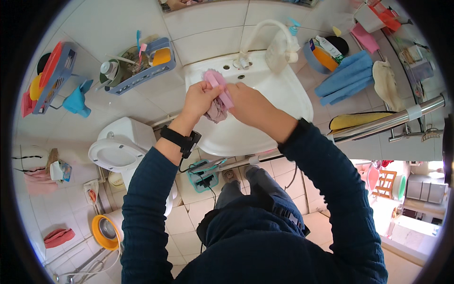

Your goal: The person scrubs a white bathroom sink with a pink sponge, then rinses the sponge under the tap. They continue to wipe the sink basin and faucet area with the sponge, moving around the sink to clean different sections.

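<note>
Over the left part of a white washbasin, my left hand grips a pink object, perhaps a brush, with a fuzzy far end. My right hand is against the object's right side; its fingertips are partly hidden, and it appears to hold the same piece. A crumpled greyish-pink cloth hangs below my left fingers. Beyond my hands are a small metal tap fitting with a curved white hose, and a translucent pump bottle on the basin's back right corner.
A blue-grey wall basket with toothbrushes hangs left of the basin; a toilet stands below it. At right are a blue towel and a steel rail. A turquoise basket sits on the floor near my feet.
</note>
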### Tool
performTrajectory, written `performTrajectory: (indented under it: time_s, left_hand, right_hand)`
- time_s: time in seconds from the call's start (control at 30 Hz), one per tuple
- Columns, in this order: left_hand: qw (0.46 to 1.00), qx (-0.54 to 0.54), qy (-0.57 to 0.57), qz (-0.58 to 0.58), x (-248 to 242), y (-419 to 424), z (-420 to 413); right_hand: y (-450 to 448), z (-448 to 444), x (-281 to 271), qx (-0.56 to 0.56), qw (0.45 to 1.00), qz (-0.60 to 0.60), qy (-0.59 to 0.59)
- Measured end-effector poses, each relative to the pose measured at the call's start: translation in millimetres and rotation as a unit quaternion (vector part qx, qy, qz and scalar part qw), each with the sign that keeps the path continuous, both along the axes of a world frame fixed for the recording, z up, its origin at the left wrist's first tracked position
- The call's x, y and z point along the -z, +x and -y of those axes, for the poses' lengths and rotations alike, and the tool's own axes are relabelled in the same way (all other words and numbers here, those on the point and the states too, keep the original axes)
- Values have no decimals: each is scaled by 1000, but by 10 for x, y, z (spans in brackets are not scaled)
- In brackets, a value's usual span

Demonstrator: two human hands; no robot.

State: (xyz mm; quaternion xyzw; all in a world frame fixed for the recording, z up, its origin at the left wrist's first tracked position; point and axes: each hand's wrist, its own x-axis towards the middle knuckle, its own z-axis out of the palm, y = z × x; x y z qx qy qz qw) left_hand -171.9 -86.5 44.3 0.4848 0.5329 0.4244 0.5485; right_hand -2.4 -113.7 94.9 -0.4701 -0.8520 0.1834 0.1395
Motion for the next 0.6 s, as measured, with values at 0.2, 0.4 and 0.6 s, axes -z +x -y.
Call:
performTrajectory:
  time_s: [0.2,0.4,0.6]
  left_hand:
    - [995,49,20,83,-33,-291,-30]
    - [998,-3,13,-67,105,-481,98]
    - [980,-192,-53,-28,170,-778,533]
  right_hand:
    - [-403,-515,277,18,997,-77,-12]
    - [-436,-1008,754,-43,987,25,-152]
    - [236,-1520,2039,12,984,143,-105]
